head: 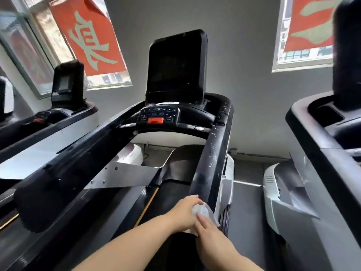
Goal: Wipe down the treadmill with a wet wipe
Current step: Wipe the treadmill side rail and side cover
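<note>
I see treadmill (172,118) ahead, right rail (213,163) smeared. Left grip (185,212) and right grip (208,226) both pinch wipe (204,211), fingers curled on it, at rail's near end.

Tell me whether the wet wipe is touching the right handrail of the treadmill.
Cannot tell. In the head view both hands hold the wet wipe right beside the right handrail, and its edge overlaps the rail, but no contact or gap shows plainly.
</note>
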Tool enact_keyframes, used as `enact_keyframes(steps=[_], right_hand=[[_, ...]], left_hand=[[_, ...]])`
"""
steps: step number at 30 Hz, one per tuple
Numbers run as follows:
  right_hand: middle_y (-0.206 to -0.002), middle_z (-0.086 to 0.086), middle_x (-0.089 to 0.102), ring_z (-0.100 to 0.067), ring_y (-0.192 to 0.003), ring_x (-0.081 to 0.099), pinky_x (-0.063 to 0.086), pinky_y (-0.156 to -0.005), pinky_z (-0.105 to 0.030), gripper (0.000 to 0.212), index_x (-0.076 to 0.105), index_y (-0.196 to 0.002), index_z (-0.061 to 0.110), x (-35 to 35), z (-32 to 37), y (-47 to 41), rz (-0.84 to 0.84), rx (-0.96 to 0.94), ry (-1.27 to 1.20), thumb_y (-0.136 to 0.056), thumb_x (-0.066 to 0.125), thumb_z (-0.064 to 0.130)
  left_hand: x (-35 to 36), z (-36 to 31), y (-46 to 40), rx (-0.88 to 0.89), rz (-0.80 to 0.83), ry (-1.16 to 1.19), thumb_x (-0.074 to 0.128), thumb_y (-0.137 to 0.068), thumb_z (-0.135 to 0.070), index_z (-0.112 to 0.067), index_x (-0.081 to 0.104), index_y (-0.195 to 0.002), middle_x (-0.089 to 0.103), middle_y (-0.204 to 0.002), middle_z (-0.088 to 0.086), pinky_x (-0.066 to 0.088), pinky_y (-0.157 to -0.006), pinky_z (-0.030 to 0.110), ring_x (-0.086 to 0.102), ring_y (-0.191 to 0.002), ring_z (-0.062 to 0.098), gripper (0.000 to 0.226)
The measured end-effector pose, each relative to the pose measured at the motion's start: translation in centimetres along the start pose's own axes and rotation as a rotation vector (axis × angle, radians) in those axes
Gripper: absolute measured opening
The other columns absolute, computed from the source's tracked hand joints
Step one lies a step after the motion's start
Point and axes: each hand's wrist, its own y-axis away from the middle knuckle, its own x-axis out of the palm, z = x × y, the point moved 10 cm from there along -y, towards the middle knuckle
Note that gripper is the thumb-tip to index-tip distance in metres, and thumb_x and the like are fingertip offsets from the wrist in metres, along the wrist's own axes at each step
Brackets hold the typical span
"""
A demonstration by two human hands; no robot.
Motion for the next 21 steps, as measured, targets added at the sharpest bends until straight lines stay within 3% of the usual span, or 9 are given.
enact_keyframes(steps=[1, 4, 6, 8, 10, 12, 13, 16, 21], right_hand=[[-0.155, -0.011, 0.014, -0.025, -0.141, 0.027, 0.031, -0.108, -0.026, 0.062, 0.024, -0.147, 0.001, 1.3, 0.0, 0.0, 0.073, 0.03, 0.031, -0.09, 0.043, 0.014], [-0.124, -0.009, 0.047, -0.026, -0.105, 0.063, 0.053, -0.083, -0.027, 0.059, 0.073, -0.107, 0.016, 4.2, 0.3, 0.1, 0.183, 0.034, 0.026, -0.059, 0.063, 0.048], [-0.11, -0.003, 0.061, -0.029, -0.098, 0.057, 0.046, -0.083, -0.029, 0.065, 0.076, -0.095, 0.022, 4.6, 0.6, -0.1, 0.114, -0.006, 0.075, -0.039, 0.075, 0.055], [-0.114, 0.001, 0.059, -0.026, -0.102, 0.056, 0.044, -0.082, -0.024, 0.053, 0.065, -0.098, 0.026, 4.1, 1.1, 0.2, 0.068, -0.096, 0.086, -0.052, 0.071, 0.052], [-0.11, -0.006, 0.061, -0.023, -0.101, 0.064, 0.049, -0.078, -0.019, 0.011, 0.049, -0.088, 0.019, 3.0, 1.5, 0.5, -0.13, -0.15, 0.159, -0.084, 0.044, 0.028], [-0.096, -0.017, 0.055, -0.03, -0.103, 0.059, 0.042, -0.093, -0.026, 0.031, 0.046, -0.091, 0.01, 4.0, 0.6, -0.4, -0.128, -0.088, 0.172, -0.091, 0.015, 0.007], [-0.094, -0.017, 0.053, -0.033, -0.104, 0.057, 0.041, -0.097, -0.03, 0.036, 0.053, -0.097, 0.005, 3.6, 0.2, -0.9, -0.136, -0.019, 0.18, -0.086, 0.019, 0.004], [-0.115, -0.019, 0.064, -0.034, -0.113, 0.06, 0.054, -0.086, -0.038, 0.05, 0.058, -0.119, 0.007, 4.5, -1.0, -3.0, -0.038, 0.064, 0.167, -0.077, 0.041, 0.028], [-0.126, -0.012, 0.06, -0.031, -0.123, 0.049, 0.054, -0.085, -0.037, 0.049, 0.046, -0.124, 0.017, 4.0, -1.6, -2.5, -0.049, 0.109, 0.152, -0.098, 0.017, 0.046]], left_hand=[[0.1, 0.3, -0.1, 0.005, 0.02, -0.025, 0.049, -0.09, -0.004, -0.012, 0.048, -0.133, 0.03, -0.151, 0.003, 0.012, -0.1, 0.004, 0.027, -0.139, 0.012, 0.044], [0.2, 1.4, 0.0, 0.008, 0.053, -0.063, 0.048, -0.09, -0.004, -0.015, 0.043, -0.137, 0.028, -0.152, 0.003, 0.011, -0.103, 0.007, 0.024, -0.14, 0.012, 0.049], [-0.1, 1.7, 0.3, 0.013, 0.088, -0.08, 0.047, -0.091, -0.005, -0.014, 0.041, -0.139, 0.029, -0.151, 0.003, 0.014, -0.104, 0.01, 0.025, -0.14, 0.014, 0.049], [-0.3, 2.1, 0.8, 0.034, 0.129, -0.096, 0.048, -0.091, -0.005, -0.011, 0.043, -0.139, 0.035, -0.148, 0.005, 0.018, -0.1, 0.008, 0.031, -0.137, 0.016, 0.048], [-0.2, 2.8, 1.1, 0.048, 0.151, -0.104, 0.05, -0.092, -0.006, -0.013, 0.04, -0.141, 0.032, -0.15, 0.004, 0.013, -0.096, 0.003, 0.028, -0.139, 0.013, 0.051], [0.1, 3.5, 1.2, 0.05, 0.169, -0.119, 0.049, -0.09, -0.003, -0.017, 0.037, -0.143, 0.027, -0.153, 0.002, 0.009, -0.098, 0.003, 0.023, -0.141, 0.012, 0.056], [0.1, 3.8, 1.1, 0.045, 0.174, -0.119, 0.048, -0.089, 0.0, -0.018, 0.037, -0.143, 0.03, -0.152, 0.001, 0.011, -0.1, 0.005, 0.026, -0.14, 0.012, 0.059], [-1.2, 4.1, 0.7, 0.043, 0.144, -0.108, 0.049, -0.086, 0.003, -0.02, 0.037, -0.143, 0.041, -0.145, -0.001, 0.025, -0.103, 0.013, 0.037, -0.134, 0.013, 0.063], [-2.7, 5.0, 1.0, -0.008, 0.07, -0.116, 0.048, -0.09, 0.0, -0.019, 0.028, -0.148, 0.027, -0.154, -0.003, 0.012, -0.104, 0.009, 0.023, -0.141, 0.009, 0.064]])
